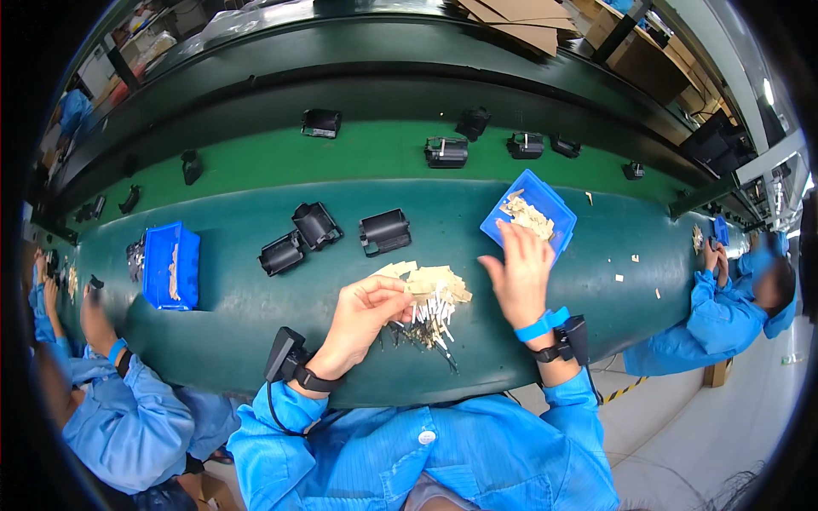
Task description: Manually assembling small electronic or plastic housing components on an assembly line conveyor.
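My left hand (365,317) is closed in a pinch at the left side of a heap on the dark green table. What sits between its fingertips blends with the heap and cannot be made out. That heap has flat cream pieces (439,279) on top and thin white sticks with dark ends (434,319) on its near side. My right hand (521,277) is open, thumb apart from the fingers. Its fingertips are over the near left edge of a blue bin (558,217), beside the cream pieces (530,216) inside it. Nothing shows in that palm.
Black plastic housings (385,232) lie beyond my left hand, and several more, like this one (446,152), on a green belt. Another blue bin (194,272) stands at the left. Small cream scraps (619,278) are scattered right. Co-workers in blue sit at left (136,426) and right (707,315).
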`<state>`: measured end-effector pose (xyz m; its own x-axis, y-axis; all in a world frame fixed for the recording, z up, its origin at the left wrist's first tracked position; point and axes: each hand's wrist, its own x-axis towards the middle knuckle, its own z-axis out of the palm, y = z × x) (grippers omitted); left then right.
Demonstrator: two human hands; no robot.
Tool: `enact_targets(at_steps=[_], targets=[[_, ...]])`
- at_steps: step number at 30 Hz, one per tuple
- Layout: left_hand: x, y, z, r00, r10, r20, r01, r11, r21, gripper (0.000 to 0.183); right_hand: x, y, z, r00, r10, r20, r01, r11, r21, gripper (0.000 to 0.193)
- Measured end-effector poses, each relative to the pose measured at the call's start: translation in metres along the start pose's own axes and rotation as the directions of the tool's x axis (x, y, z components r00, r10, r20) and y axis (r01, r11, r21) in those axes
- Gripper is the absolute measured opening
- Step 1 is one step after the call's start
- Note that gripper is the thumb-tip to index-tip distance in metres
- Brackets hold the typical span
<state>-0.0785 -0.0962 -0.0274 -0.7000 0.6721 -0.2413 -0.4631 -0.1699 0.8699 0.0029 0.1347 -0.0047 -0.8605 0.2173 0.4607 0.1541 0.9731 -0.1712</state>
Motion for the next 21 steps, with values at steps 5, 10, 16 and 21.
enact_targets(at_steps=[5,10,16,21], targets=[[-0.017,0.006,0.006,0.99,-0.138,-0.004,0.133,0.965,-0.225,0.014,-0.02,0.023,-0.014,0.978,0.0,0.208,0.01,0.999,-0.044,0.037],[-0.03,0.001,0.019,0.994,-0.091,-0.054,0.074,0.963,-0.259,0.008,-0.025,-0.045,-0.034,0.981,0.005,0.195,-0.144,0.694,0.706,0.036],[-0.034,-0.002,0.022,1.0,-0.008,-0.029,0.005,0.996,-0.091,0.009,-0.039,-0.067,-0.019,0.883,0.156,0.443,-0.469,0.215,0.857,0.024],[-0.036,-0.008,0.028,0.993,0.082,-0.083,-0.088,0.993,-0.076,0.01,-0.038,-0.083,-0.029,0.998,0.004,-0.062,0.028,0.86,0.51,0.02]])
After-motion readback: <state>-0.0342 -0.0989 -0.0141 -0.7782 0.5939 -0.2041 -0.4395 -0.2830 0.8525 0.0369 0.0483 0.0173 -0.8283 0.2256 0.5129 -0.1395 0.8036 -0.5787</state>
